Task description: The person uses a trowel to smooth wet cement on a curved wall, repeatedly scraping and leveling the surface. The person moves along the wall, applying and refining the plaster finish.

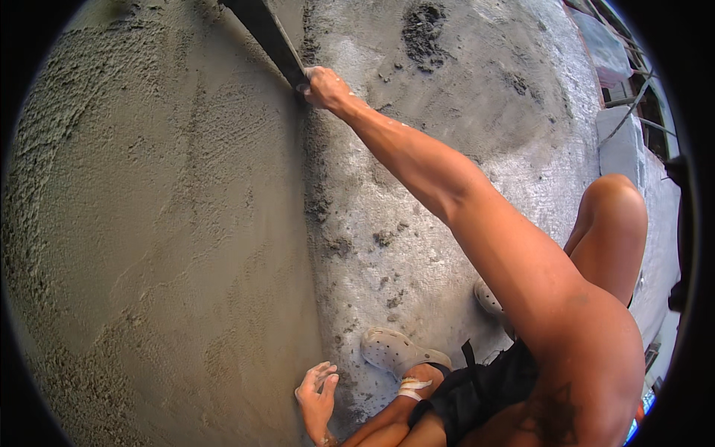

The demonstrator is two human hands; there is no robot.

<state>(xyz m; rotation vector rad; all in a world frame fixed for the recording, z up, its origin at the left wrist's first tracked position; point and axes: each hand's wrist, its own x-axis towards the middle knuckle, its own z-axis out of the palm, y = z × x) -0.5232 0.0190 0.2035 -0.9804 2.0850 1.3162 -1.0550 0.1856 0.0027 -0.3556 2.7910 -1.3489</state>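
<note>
My right arm reaches far forward, and my right hand [326, 88] is closed around the near end of a long, dark, straight-edged board [268, 36]. The board runs up and left out of the picture, over the grey mortar surface [223, 223]; whether its full length touches the mortar I cannot tell. Low in the middle, my left hand [316, 398] holds nothing. Its fingers are bent but apart, close to the mortar's lower edge, and pale residue marks the fingertips. The mortar is smooth near its right edge and rough at the far left.
A pale concrete floor [447, 223] with mortar crumbs [383, 238] borders the mortar surface. Wet dark clumps [423, 36] lie farther off. My foot in a light perforated clog [395, 352] stands beside the edge. A pale block [620, 141] and metal bars are at the right.
</note>
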